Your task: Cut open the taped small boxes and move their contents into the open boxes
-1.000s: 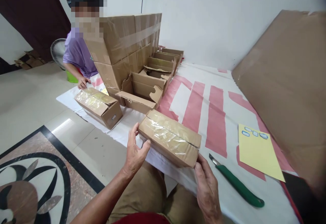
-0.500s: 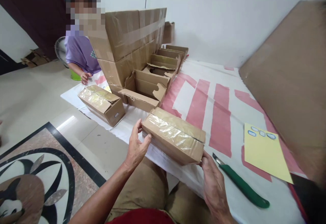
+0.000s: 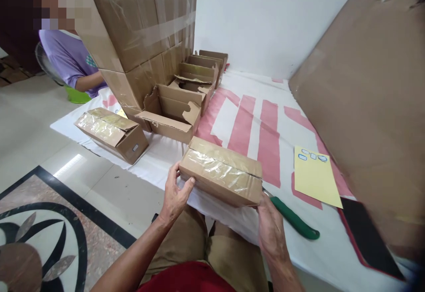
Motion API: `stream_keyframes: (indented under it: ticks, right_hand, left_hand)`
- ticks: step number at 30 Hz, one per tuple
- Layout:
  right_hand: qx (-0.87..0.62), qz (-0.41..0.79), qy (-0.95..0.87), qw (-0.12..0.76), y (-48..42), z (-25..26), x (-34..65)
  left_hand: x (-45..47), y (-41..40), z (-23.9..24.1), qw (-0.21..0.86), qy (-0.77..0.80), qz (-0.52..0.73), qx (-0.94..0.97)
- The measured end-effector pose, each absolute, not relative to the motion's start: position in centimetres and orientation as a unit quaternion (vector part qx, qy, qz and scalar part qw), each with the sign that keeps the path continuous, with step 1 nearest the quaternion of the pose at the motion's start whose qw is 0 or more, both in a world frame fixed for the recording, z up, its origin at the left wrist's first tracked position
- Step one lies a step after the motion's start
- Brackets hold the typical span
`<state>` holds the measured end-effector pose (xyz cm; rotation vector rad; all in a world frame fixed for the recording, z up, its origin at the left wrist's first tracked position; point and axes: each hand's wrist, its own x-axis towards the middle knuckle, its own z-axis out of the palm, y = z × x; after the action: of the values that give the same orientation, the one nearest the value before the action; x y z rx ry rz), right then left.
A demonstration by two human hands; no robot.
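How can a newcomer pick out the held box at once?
Find the striped cloth and look to its near edge. There the box is between the left hand and right hand, left of the knife. Unlike the open box behind, its top is taped; unlike the other taped box, it's held.

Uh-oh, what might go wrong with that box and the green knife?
The right hand is close to the green knife, whose blade is out, so a finger might get cut. The held box is by the near edge of the table, so it might drop if the grip slips.
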<state>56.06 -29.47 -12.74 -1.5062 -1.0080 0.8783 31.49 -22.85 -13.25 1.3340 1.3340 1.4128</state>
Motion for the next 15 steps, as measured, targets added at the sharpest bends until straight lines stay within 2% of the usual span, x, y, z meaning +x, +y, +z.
stream_keyframes:
  ticks: [3, 6, 12, 15]
  right_hand:
    - [-0.659, 0.334, -0.437, 0.513, -30.0, -12.2, 57.5]
    - [-0.708, 0.247, -0.472, 0.464, -30.9, -11.9, 60.2]
    - [-0.754, 0.035, -0.591, 0.286, -32.6, -14.6, 66.6]
    - [-0.744, -0.003, -0.609, 0.275, -32.7, -14.9, 66.6]
  left_hand:
    - [31.4, -23.2, -13.2, 0.400, 0.512, 0.554, 0.521]
    - [31.1, -23.3, -13.1, 0.417, 0.510, 0.546, 0.517]
    - [30.8, -22.8, -12.3, 0.433, 0.527, 0.542, 0.492]
    - [30.8, -22.3, -11.7, 0.427, 0.531, 0.550, 0.483]
